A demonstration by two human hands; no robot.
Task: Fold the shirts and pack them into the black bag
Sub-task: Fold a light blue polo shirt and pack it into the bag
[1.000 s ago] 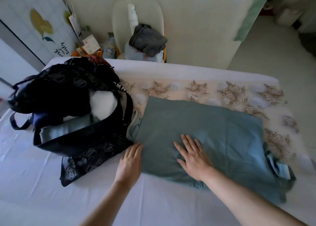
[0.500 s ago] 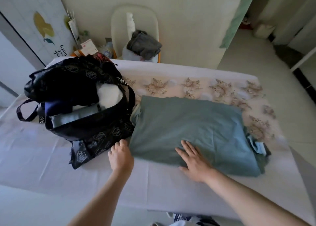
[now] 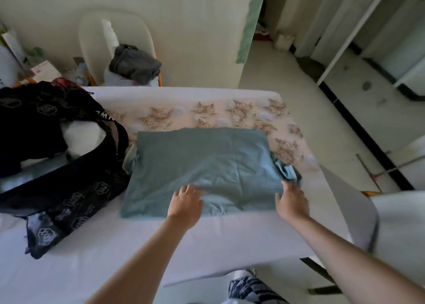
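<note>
A teal-grey shirt point(image 3: 202, 161) lies folded into a wide rectangle on the table point(image 3: 207, 241), with some blue fabric sticking out at its right end. My left hand point(image 3: 186, 203) grips the middle of the shirt's near edge, where the cloth bunches slightly. At the near right corner, my right hand point(image 3: 291, 200) holds the shirt with thumb and fingers curled on the cloth. The black bag point(image 3: 69, 188) with a pale hexagon print lies open just left of the shirt, touching it. White and grey folded clothes show inside it.
A floral cloth point(image 3: 241, 113) covers the far part of the table behind the shirt. A white chair point(image 3: 96, 44) with a dark grey garment point(image 3: 134, 63) stands beyond the table. The table's right edge drops to a tiled floor point(image 3: 299, 78).
Both hands have shifted right along the shirt's near edge: the left from the bag-side corner to the middle, the right from flat on the shirt to the right corner. The view has pulled back and turned right.
</note>
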